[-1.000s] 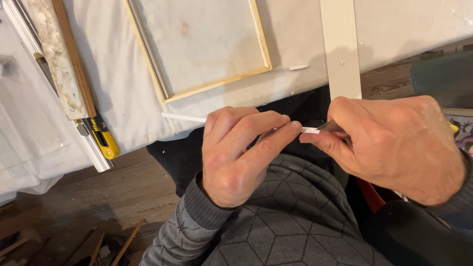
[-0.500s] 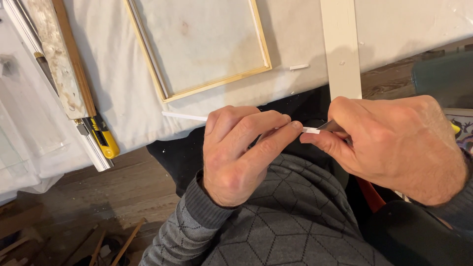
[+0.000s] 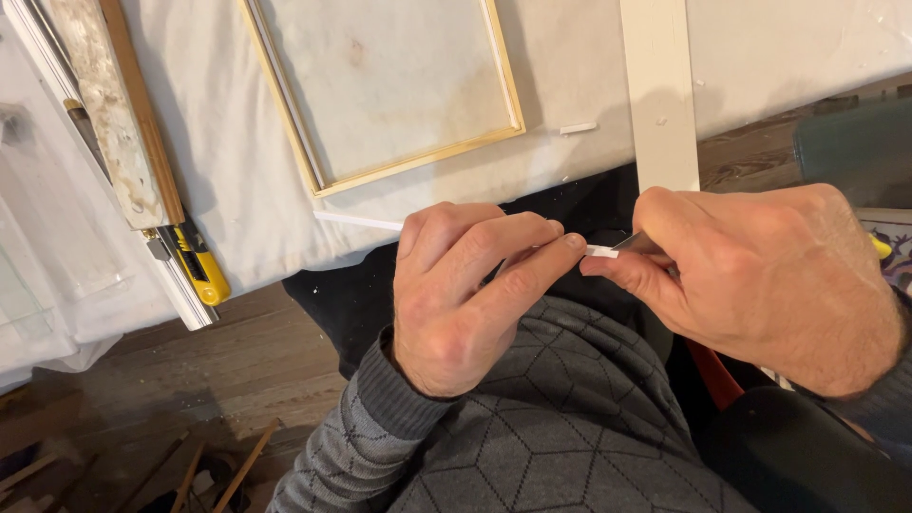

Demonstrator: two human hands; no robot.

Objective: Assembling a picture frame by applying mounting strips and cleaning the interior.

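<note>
Thin white strip (image 3: 361, 221) — pinched in the left hand (image 3: 465, 285), one end jutting left over the desk (image 3: 760, 57) edge. Right hand (image 3: 760, 275) clenched on a small metal blade (image 3: 635, 244) meeting the strip's other end. Beyond: wooden frame (image 3: 380, 90) on white cloth, pale flat board (image 3: 658, 90), small white offcut (image 3: 578, 127) — yellow utility knife (image 3: 198, 266) far left.
</note>
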